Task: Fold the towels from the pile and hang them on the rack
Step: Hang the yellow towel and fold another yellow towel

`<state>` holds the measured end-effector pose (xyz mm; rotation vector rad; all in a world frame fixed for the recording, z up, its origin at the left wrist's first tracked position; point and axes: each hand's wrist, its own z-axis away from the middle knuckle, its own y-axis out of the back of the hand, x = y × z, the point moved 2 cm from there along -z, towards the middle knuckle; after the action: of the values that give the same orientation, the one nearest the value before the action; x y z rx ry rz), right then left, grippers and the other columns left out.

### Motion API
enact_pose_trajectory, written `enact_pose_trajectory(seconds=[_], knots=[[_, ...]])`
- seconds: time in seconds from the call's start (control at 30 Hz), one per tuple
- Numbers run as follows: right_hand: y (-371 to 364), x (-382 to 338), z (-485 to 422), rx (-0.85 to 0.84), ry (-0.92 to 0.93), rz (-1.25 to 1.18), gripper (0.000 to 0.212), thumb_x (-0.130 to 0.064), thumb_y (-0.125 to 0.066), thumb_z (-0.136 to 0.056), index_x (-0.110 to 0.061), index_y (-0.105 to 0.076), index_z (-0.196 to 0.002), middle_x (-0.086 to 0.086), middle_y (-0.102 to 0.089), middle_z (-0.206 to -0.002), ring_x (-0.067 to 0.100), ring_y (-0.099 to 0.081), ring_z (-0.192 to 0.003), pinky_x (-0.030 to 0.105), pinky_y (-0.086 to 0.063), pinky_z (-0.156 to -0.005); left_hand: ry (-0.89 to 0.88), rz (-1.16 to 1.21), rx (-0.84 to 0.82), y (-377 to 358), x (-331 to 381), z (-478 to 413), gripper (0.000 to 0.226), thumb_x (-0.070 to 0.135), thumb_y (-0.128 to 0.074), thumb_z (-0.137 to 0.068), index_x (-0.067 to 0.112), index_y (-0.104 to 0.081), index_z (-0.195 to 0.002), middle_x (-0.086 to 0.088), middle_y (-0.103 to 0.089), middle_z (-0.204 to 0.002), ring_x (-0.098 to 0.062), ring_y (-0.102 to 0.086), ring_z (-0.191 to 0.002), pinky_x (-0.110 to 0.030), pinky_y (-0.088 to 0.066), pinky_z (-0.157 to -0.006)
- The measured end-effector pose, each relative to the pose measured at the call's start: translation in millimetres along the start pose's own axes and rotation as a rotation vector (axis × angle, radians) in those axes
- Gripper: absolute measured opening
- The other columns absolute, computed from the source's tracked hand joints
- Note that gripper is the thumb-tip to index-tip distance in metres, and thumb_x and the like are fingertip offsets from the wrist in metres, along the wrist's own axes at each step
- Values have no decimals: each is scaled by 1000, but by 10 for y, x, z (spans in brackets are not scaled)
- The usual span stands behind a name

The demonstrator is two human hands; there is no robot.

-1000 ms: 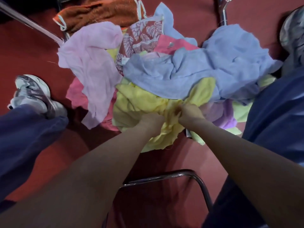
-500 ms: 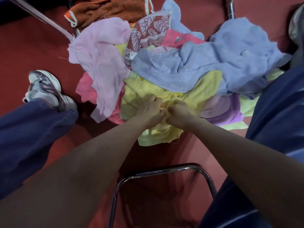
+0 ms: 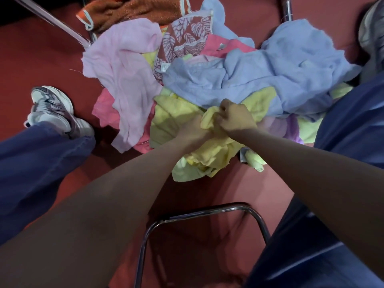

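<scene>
A heap of towels lies on the red floor between my legs. A crumpled yellow towel (image 3: 172, 113) sits at its near edge. My left hand (image 3: 192, 129) and my right hand (image 3: 234, 116) are side by side, both gripping bunched yellow cloth. Over the pile lie a large blue towel (image 3: 280, 73), a pale pink towel (image 3: 124, 80) and a red leaf-patterned towel (image 3: 187, 32). A chrome rack bar (image 3: 203, 213) curves close below my arms.
An orange-brown towel (image 3: 135, 9) hangs at the top near a slanted chrome rail (image 3: 52, 19). A chrome post (image 3: 287, 9) stands at top right. My white shoe (image 3: 56, 111) is at left, another shoe (image 3: 372, 30) at right. Dark blue trouser legs flank the pile.
Both hands have stayed together on the yellow towel and bunched more of it up; the right hand now sits higher on the cloth. The camera has shifted slightly.
</scene>
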<state>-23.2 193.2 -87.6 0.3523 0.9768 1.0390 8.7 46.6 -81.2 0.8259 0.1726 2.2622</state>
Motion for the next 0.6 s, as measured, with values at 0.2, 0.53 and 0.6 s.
enact_pose_trajectory(seconds=[0.2,0.53,0.6], knots=[[141,27,115,-132,-183,-144,31,-26,-58,-94,-16,-47,-67,7,-54,-80,26,-52,-82,31,-32,-66,48,-53,-31,95,-169,258,52,35,-75,-73,19,-56,-118,0,-63,-106,-20,-62,-98,-37,-52,-83],[1401,-1263,689,-447,-230,-1066,31,-19,-49,-102,-1,-65,-83,10,-70,-72,20,-68,-64,33,-59,-65,-59,237,206,582,242,1162,43,15,-85,-72,16,-69,-112,2,-73,-101,-17,-68,-95,-30,-54,-83],[1731,-1588,940,-523,-154,-1178,40,-18,-40,-104,2,-67,-83,15,-70,-78,23,-70,-69,34,-60,-65,-131,383,288,747,388,1386,37,8,-83,-73,13,-72,-107,-1,-74,-98,-18,-69,-93,-29,-54,-81]])
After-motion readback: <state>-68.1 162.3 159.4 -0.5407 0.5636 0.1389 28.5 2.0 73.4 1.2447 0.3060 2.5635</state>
